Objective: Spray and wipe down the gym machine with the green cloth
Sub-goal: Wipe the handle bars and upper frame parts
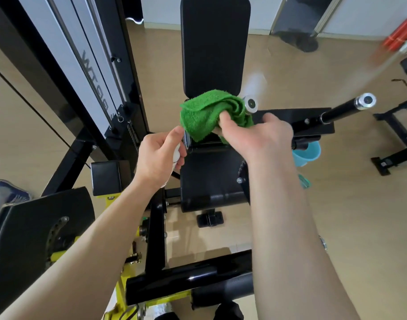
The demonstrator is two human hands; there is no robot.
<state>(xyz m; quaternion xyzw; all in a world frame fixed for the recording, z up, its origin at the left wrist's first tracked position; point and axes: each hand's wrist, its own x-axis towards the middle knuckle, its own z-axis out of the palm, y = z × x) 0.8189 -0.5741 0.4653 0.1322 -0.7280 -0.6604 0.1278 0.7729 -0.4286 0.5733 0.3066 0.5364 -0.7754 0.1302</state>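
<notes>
The gym machine has a black padded backrest (215,42) and a black seat pad (209,176) in the middle of the view. My right hand (255,137) grips the bunched green cloth (207,114) and holds it around the near handle with the chrome end cap (250,104), at the join of backrest and seat. My left hand (159,155) is curled round a white spray bottle (176,155) just left of the cloth; most of the bottle is hidden in my fist.
A second black handle with a chrome cap (366,100) sticks out to the right. The weight stack column (91,72) rises at left. A light blue bucket (307,153) stands on the floor behind the right handle. Yellow and black frame parts (186,276) lie below my arms.
</notes>
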